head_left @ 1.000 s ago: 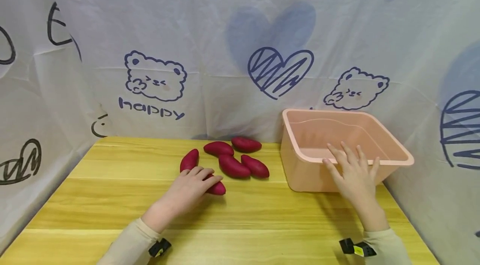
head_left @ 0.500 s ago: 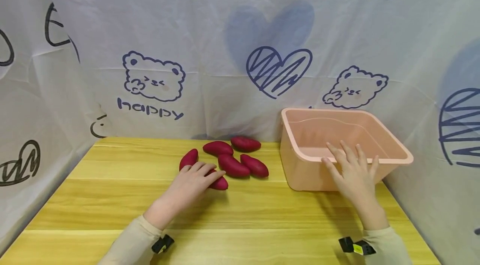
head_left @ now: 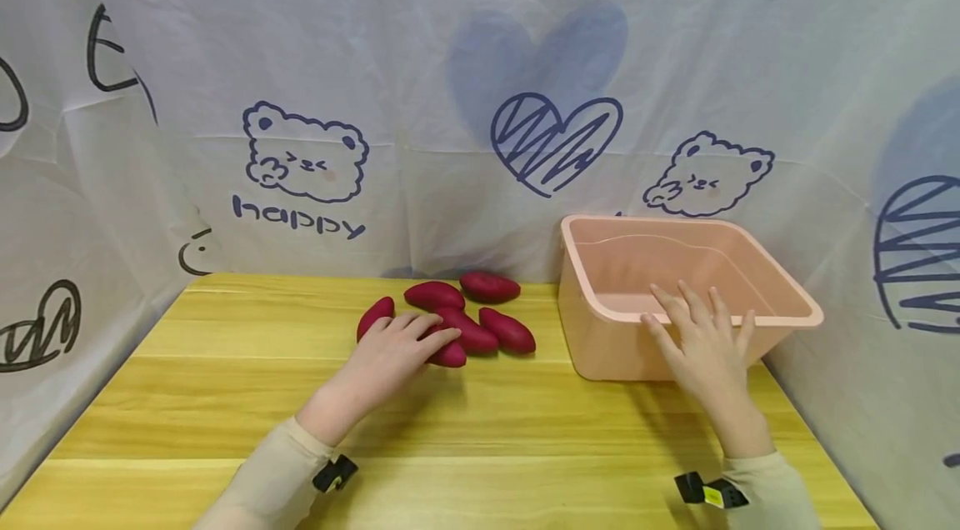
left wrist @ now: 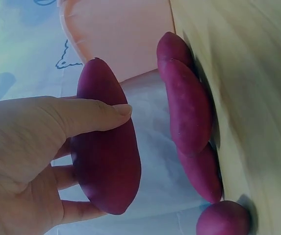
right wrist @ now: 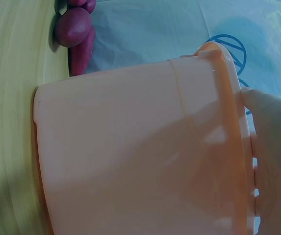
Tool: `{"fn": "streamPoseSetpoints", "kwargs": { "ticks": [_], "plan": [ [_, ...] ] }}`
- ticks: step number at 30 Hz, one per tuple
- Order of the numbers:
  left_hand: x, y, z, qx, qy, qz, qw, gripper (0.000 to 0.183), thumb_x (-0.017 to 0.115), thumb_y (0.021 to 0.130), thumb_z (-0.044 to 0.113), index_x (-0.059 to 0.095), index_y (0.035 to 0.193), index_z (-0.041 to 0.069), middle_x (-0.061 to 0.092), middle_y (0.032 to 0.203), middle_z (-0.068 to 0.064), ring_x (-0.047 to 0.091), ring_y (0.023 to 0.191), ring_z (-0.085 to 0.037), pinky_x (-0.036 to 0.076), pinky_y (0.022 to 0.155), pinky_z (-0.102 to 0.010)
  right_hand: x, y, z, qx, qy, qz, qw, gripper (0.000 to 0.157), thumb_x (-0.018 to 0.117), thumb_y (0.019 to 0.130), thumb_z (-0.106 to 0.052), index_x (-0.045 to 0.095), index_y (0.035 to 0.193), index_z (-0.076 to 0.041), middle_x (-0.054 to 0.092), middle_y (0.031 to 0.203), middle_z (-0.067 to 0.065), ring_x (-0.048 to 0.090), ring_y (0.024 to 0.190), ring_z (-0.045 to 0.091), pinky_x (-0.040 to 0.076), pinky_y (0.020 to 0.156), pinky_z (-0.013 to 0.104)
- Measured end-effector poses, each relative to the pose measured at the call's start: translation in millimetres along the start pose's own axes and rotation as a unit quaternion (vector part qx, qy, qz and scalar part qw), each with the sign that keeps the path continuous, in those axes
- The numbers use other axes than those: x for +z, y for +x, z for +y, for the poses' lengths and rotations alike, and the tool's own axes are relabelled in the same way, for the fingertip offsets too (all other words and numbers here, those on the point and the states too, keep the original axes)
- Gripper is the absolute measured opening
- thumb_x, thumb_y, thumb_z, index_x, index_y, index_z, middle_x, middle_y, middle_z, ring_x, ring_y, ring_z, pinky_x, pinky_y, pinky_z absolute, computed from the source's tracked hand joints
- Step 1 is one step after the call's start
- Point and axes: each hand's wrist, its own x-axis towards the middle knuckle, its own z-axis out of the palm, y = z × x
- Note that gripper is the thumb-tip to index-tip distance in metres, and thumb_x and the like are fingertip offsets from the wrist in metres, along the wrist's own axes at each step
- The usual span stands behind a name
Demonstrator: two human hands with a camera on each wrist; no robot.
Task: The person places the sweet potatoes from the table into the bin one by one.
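Observation:
My left hand grips a purple-red sweet potato, thumb across one side and fingers behind it. In the left wrist view this sweet potato is held up off the table, apart from the others. Several more sweet potatoes lie in a loose group just beyond that hand, one of them at its left. At the right, my right hand has its fingers spread at the near rim of a pink plastic bin. Its fingertips overlap the bin's opening in the head view.
The wooden table runs back to a white cloth printed with bears and hearts. The bin stands near the table's right edge, close to the cloth. More cloth hangs along both sides.
My left hand has moved a little right and away from me, lifting the sweet potato towards the group. The right hand stays at the bin's rim.

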Motion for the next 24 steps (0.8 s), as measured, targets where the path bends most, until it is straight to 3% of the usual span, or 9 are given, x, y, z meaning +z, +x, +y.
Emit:
{"fn": "streamPoseSetpoints", "kwargs": {
  "ticks": [13,24],
  "plan": [
    [-9.7,23.6,4.8,0.008,-0.005,0.03,0.9995,0.053,0.077,0.082,0.023,0.059,0.132,0.029,0.062,0.13,-0.003,0.058,0.118,-0.027,0.054,0.079,-0.048,-0.4,-0.5,-0.2,0.001,-0.002,-0.003,1.0,0.059,0.035,0.099,-0.06,0.04,0.148,-0.028,0.031,0.156,0.019,0.012,0.146,0.049,-0.011,0.109,0.074],
    [-16.4,41.2,8.3,0.011,-0.016,0.028,0.9994,0.054,0.076,0.085,0.023,0.057,0.135,0.027,0.061,0.131,-0.004,0.058,0.12,-0.025,0.053,0.091,-0.046,-1.6,-1.0,-1.5,0.003,-0.002,-0.006,1.0,0.059,0.034,0.099,-0.06,0.04,0.148,-0.028,0.031,0.157,0.019,0.012,0.146,0.049,-0.011,0.109,0.074]
  ]
}}
